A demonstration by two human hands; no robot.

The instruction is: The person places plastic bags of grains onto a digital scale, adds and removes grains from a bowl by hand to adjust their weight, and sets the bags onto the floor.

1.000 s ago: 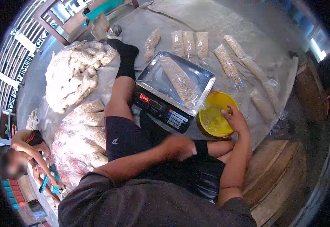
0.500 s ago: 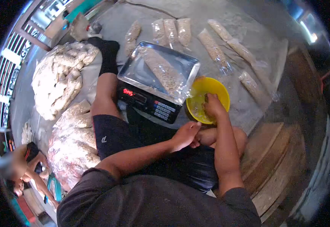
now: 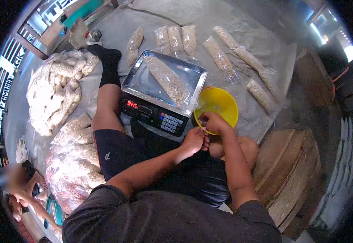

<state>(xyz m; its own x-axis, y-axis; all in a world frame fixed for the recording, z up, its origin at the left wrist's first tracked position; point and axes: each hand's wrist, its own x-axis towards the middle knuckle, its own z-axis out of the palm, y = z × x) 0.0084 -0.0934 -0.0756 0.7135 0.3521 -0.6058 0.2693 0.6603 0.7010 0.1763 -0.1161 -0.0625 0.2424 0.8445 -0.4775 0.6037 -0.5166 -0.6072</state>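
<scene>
- ground sheet (image 3: 261, 32), one, grey: spread beneath the scale and bags.
- heap of pale filled bags (image 3: 59, 89), one: left of the person's outstretched leg (image 3: 108, 97).
- second heap (image 3: 73, 156), one: nearer the person, under clear plastic.
- scale (image 3: 152, 115), one, black: right of the leg, red figures reading 0445, keypad at its near right corner.
- tray (image 3: 138, 79), one, steel: on top of the scale.
- yellow bucket (image 3: 227, 106), one: on the sheet, just beside the tray's near right corner.
- clear bag of pale beans (image 3: 167, 81), one: lying on the tray, slanting from its far left corner toward its near right corner.
- similar bags, several: three abreast (image 3: 175, 39) beyond the tray's far edge, others toward the sheet's right edge, among them a short one (image 3: 261, 95).
- right hand (image 3: 214, 121), one: at the bucket's near rim, fingers curled; whether they grip anything cannot be told.
- left hand (image 3: 196, 139), one: just beside the right, fingers bent inward; any hold cannot be told.
</scene>
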